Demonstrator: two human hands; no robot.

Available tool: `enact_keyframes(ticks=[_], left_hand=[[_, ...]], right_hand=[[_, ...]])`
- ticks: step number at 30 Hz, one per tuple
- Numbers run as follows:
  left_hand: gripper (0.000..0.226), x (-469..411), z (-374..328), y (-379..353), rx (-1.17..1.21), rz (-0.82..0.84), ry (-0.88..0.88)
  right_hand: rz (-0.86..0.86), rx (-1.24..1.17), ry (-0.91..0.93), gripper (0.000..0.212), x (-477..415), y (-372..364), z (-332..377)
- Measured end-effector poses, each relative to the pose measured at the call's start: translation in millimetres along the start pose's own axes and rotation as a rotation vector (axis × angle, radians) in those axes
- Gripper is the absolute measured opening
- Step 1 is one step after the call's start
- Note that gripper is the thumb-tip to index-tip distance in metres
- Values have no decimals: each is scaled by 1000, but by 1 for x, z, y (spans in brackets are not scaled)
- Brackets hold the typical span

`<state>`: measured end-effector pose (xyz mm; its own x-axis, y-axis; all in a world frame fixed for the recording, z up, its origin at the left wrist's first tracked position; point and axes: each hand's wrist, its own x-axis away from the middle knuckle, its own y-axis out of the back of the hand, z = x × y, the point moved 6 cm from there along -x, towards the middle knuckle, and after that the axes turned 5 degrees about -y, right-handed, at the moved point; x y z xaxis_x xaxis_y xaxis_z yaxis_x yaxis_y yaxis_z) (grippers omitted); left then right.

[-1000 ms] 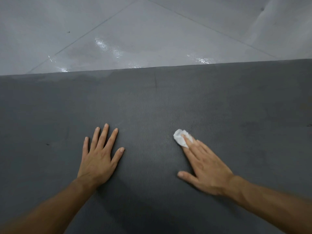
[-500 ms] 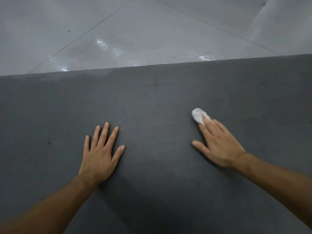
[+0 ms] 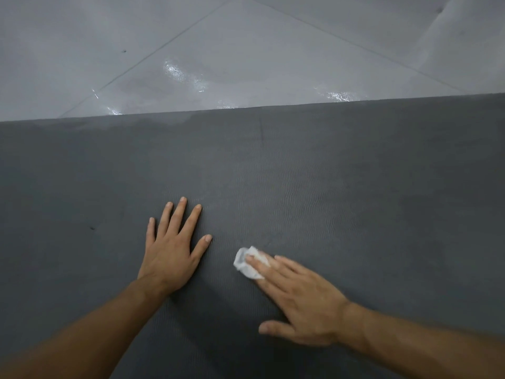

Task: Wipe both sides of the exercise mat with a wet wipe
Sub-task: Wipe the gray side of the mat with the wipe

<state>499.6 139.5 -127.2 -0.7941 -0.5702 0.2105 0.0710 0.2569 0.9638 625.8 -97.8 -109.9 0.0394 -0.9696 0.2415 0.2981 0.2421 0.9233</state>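
1. the dark grey exercise mat (image 3: 355,187) lies flat on the floor and fills the lower view from side to side, with a fine ribbed texture showing through its middle.
2. its far edge runs straight across, and a damp-looking band (image 3: 136,124) of a different tone sits along that edge on the left.
3. beyond the edge is the pale grey tiled floor (image 3: 68,64), crossed diagonally by thin joint lines (image 3: 164,47), with glossy wet streaks (image 3: 180,73) close to the mat.
4. the left hand (image 3: 169,253) is planted palm down on the mat, fingers straight and spread, holding nothing.
5. the right hand (image 3: 303,302), near it but apart and a little blurred, presses a crumpled white wet wipe (image 3: 246,262) onto the mat under straight fingers (image 3: 262,265), thumb out to the side.
6. a small dark speck (image 3: 92,228) marks the mat, well left of the left hand.
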Motion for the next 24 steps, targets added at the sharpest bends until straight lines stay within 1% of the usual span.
enact_keyframes(ticks=[2,4,6,10,11,13,15,17,20,24], left_hand=[[79,0,-1,3,13,-1,-3],[79,0,-1,6,24,-6,-11],[78,1,1,7,29,-4,-27],[78,3,5,7,11,10,-53],[79,4,6,7,7,14,-58],[78,5,8,8,5,20,-72],[78,6,10,7,9,18,-89],[76,8,12,7,18,4,-104],[73,12,16,4,6,-10,-125],[71,17,21,2,-7,-14,-138]], right_hand=[[-11,43,21,91,-7,-3,2],[-28,36,-25,89,-19,5,-16],[-57,60,-122,88,-33,19,-48],[-131,90,-399,89,-51,46,-124],[-135,79,-448,89,-52,50,-139],[-124,75,-488,92,-54,51,-154],[-113,61,-480,94,-53,49,-150],[-115,38,-431,95,-50,45,-130],[-92,39,-301,96,-43,36,-89],[-9,53,-88,98,-36,20,-32]])
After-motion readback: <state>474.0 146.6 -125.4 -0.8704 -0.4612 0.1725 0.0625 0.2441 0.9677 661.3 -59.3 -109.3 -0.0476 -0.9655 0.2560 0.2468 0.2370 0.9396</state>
